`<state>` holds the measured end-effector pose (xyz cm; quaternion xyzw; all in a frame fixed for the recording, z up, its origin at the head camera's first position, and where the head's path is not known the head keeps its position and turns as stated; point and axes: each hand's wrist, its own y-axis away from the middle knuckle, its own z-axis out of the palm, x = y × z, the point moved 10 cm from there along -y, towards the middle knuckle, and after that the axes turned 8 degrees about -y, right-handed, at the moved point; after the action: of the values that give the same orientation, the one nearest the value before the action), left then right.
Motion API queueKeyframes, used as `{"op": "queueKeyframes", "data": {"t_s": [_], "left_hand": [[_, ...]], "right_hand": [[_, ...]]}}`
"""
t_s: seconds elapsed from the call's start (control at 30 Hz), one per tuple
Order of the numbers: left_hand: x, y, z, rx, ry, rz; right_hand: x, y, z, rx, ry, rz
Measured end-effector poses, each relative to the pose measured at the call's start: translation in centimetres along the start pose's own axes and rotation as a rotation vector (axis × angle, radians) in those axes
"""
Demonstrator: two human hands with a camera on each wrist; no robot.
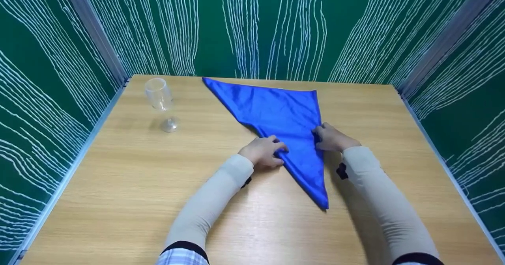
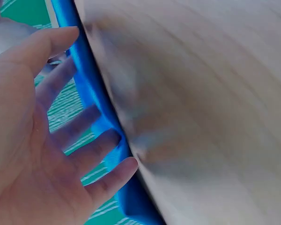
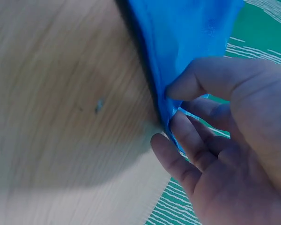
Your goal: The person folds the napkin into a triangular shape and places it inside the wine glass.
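A shiny blue cloth, folded over into a pointed shape, lies flat across the middle of the wooden table. My left hand is at its left folded edge, fingertips over the fold. In the left wrist view the left hand's fingers are spread and fairly straight along the blue edge. At the cloth's right edge, my right hand pinches the border between thumb and fingers. The right wrist view shows the thumb pressed on the cloth, with the other fingers loosely bent.
A clear stemmed glass stands at the back left of the table, well away from both hands. Green panels with white wavy lines enclose the back and sides, joined by grey corner posts.
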<state>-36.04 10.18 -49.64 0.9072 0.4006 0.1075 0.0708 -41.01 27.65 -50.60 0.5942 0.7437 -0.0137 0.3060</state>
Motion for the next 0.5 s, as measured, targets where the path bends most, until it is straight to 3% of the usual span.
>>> {"op": "queueKeyframes", "data": {"t_s": [0.17, 0.5], "left_hand": [[-1.3, -0.2, 0.2, -0.013, 0.001, -0.105], [-2.5, -0.6, 0.3, -0.014, -0.096, -0.186]], "right_hand": [[-0.7, 0.2, 0.2, 0.005, 0.025, -0.022], [-3.4, 1.0, 0.7, 0.038, 0.054, -0.185]]}}
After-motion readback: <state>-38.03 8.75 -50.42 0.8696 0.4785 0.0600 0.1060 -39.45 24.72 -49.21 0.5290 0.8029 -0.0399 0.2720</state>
